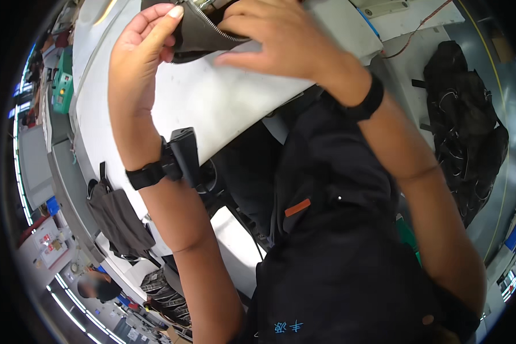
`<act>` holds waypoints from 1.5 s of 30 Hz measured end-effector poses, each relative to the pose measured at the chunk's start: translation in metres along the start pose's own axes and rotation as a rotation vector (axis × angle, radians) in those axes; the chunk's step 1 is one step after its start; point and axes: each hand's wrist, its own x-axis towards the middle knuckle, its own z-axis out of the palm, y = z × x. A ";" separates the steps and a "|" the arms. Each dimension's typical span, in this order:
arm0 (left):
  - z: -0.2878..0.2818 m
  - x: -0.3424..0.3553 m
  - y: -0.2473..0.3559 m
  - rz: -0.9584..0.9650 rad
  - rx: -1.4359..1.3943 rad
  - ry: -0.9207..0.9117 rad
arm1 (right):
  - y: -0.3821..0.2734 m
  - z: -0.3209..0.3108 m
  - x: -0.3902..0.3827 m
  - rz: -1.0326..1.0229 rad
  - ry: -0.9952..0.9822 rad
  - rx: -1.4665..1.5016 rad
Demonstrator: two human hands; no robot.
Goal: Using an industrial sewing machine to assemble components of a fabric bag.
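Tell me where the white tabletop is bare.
The white tabletop is bare between the dark zippered pouch and the table's near edge. It's crowded around the pouch, with left hand and right hand at it.

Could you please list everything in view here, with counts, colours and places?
Zippered pouch: one, dark grey-brown, top, between the hands
Table: one, white, beneath the pouch
Strapped fabric heap: one, pieces uncountable, black, right
Bag-like piece: one, dark grey, left
Machine-like box: one, green, upper left
Patterned cloth: one, dark and pale, lower left
Co-worker: one, dark clothing, lower left background
Garment: one, black, lower middle, on the person
Tag: one, orange-brown, on the garment
Wristbands: two, black, one per arm
Wrist device: one, black, left wrist
Smaller background items: too small to count
Left hand: one, bare, top, pinching the pouch
Right hand: one, bare, top, at the pouch's opening
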 end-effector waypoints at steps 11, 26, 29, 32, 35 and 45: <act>0.052 -0.072 0.015 0.269 0.365 0.382 | -0.047 -0.041 0.026 0.642 -0.679 0.231; 0.067 -0.129 0.010 0.600 0.865 0.522 | -0.082 -0.082 -0.035 0.368 -0.314 0.138; 0.083 -0.151 -0.007 0.502 0.699 0.538 | -0.090 -0.091 -0.034 0.657 -0.289 0.472; 0.075 -0.157 -0.023 0.505 0.807 0.535 | -0.098 -0.098 -0.039 1.068 -0.270 1.044; 0.050 -0.150 -0.031 0.416 0.874 0.529 | -0.094 -0.099 -0.045 0.522 -0.199 0.533; 0.030 -0.145 -0.039 0.250 0.815 0.438 | -0.078 -0.092 -0.072 0.321 -0.199 0.244</act>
